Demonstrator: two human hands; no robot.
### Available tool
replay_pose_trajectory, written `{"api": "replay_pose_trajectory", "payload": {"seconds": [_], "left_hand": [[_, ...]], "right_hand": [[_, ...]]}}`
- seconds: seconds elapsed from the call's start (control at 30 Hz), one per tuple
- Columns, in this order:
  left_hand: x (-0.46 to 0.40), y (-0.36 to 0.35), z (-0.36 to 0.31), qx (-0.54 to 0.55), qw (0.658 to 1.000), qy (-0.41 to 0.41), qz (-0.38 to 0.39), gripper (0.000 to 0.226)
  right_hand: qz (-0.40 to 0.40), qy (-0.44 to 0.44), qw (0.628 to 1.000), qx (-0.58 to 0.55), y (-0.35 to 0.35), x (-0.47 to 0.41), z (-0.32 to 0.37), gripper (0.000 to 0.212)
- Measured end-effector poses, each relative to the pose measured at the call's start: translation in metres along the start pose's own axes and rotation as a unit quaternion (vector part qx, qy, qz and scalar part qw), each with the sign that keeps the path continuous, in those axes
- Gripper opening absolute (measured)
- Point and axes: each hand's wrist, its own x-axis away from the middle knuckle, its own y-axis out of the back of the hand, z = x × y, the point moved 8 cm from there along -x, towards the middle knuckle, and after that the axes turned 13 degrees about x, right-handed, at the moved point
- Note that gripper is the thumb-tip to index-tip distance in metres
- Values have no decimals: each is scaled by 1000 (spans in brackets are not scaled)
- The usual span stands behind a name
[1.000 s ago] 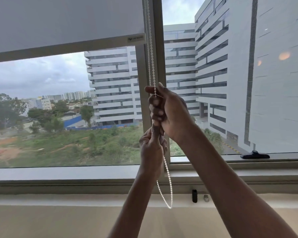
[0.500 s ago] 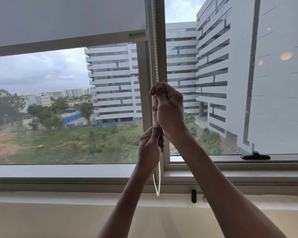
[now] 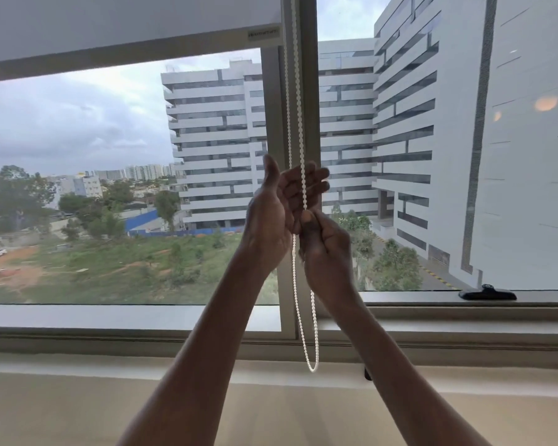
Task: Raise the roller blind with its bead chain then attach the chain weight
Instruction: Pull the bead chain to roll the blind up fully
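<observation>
The white roller blind [image 3: 126, 17] covers the top of the left pane, and its bottom bar [image 3: 126, 56] hangs tilted. A white bead chain [image 3: 292, 107] runs down the window post and ends in a loop [image 3: 312, 365] below the sill. My right hand [image 3: 327, 249] pinches the chain's right strand between thumb and fingers at mid-height. Just above it, my left hand [image 3: 271, 214] is raised with the thumb up and fingers spread behind the chain, not closed on it. A small black piece [image 3: 367, 374] on the wall under the sill is mostly hidden by my right forearm.
The window post [image 3: 308, 91] stands between two panes, with buildings and a green field outside. A black window handle [image 3: 487, 295] lies on the right frame. The sill ledge [image 3: 110, 317] runs across, above a beige wall [image 3: 78, 413].
The blind's bottom bar has risen. My right hand has come down from the upper grip to a lower one. My left hand has let go, moved above it and opened.
</observation>
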Motion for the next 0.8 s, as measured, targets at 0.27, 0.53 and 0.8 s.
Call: {"api": "replay_pose_trajectory", "payload": {"seconds": [0.27, 0.53, 0.8], "left_hand": [[-17, -32, -9, 5, 999, 35, 25, 65], [-14, -23, 1, 166, 985, 37, 27, 48], [-10, -7, -10, 142, 988, -41, -41, 32]], "right_hand": [[13, -45, 999, -23, -7, 23, -23, 29], [21, -35, 999, -8, -7, 19, -22, 34], [46, -47, 997, -36, -17, 19, -25, 34]]}}
